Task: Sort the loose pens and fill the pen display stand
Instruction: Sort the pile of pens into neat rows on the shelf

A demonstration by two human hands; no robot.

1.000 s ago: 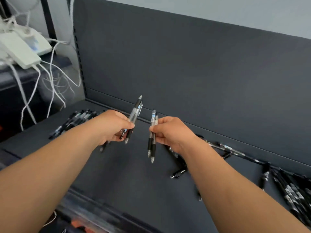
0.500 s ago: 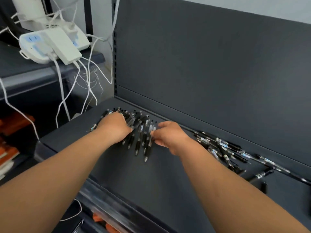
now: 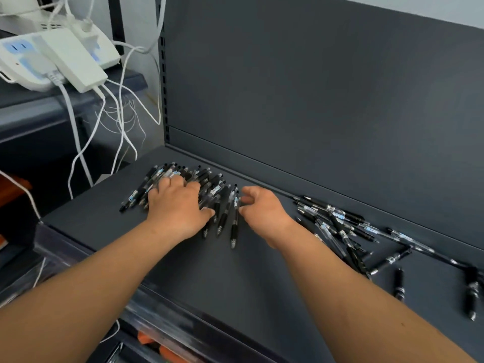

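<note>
Black pens (image 3: 218,187) lie in a row on our shelf (image 3: 235,271); our left hand (image 3: 180,205) presses flat on them, while our right hand (image 3: 262,208), fingers loosely bent, holds nothing beside them.

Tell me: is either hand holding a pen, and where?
Neither holds one. Left hand rests on the pen row; right hand, fingers loose, sits beside it.

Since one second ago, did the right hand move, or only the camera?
Yes. Against the shelf, the right hand went down and left: it was raised with two pens, and is now low beside the sorted row of pens.
</note>
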